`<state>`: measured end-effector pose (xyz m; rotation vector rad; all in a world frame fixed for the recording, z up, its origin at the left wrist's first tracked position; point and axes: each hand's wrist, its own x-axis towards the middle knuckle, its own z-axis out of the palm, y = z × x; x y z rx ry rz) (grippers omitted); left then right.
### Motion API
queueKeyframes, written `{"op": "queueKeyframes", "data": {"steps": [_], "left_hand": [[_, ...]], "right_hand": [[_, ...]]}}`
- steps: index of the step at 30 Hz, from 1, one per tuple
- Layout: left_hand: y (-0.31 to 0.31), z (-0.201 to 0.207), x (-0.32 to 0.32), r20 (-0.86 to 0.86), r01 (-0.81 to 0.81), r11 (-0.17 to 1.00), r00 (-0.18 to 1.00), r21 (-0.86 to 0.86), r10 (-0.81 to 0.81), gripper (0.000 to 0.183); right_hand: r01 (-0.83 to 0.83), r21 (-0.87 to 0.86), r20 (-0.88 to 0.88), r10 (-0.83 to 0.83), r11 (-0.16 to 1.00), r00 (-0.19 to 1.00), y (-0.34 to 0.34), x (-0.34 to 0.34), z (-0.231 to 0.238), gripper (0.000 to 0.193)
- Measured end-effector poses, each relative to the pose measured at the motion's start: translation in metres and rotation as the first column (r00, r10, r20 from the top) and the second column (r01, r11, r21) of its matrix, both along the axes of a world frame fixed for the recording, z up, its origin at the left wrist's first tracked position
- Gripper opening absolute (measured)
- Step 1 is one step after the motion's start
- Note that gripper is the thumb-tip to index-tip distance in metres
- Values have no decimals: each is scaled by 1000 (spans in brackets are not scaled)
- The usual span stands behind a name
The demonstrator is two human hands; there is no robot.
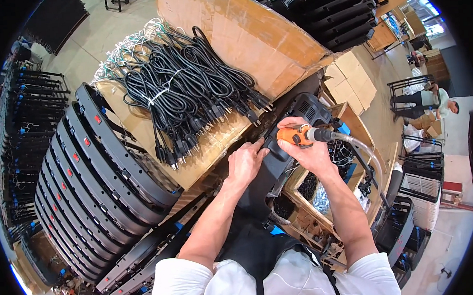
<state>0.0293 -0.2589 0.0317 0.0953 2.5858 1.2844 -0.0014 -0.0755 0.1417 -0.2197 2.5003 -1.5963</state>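
Note:
My right hand [311, 150] is wrapped round an orange and black air screwdriver [294, 136] with a hose [371, 155] running from its back end. The tool's front end points left, low over a black plastic housing [266, 170] in front of me. Against the housing's left edge, my left hand [245, 163] is closed, its fingertips pressed together at the rim close to the tool. Whether a small part sits between those fingertips is hidden. The housing has a vented raised section [310, 112] at its far end.
Bundled black power cords [183, 86] lie on cardboard to the left, beside an upright cardboard sheet [242, 36]. Curved black frames with red switches [98, 174] are stacked at left. Wooden bins of screws [308, 186] stand right. A person [440, 104] is at the far right.

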Motion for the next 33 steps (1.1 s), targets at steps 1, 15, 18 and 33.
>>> {"op": "queueKeyframes", "data": {"steps": [1, 15, 18, 33], "left_hand": [[0, -1, 1, -1, -3, 1000, 1000, 5, 3, 42], [-1, -5, 4, -43, -16, 999, 999, 30, 17, 44], [-1, -7, 4, -67, -21, 999, 997, 40, 24, 44], [16, 43, 55, 746, -761, -158, 649, 630, -151, 20]], "right_hand": [[-3, 5, -1, 3, 1000, 1000, 0, -1, 0, 41], [-40, -40, 17, 41, 998, 999, 3, -2, -4, 38], [-62, -3, -20, 62, 998, 998, 4, -4, -9, 40], [287, -481, -175, -411, 828, 894, 49, 135, 37, 52]]}}
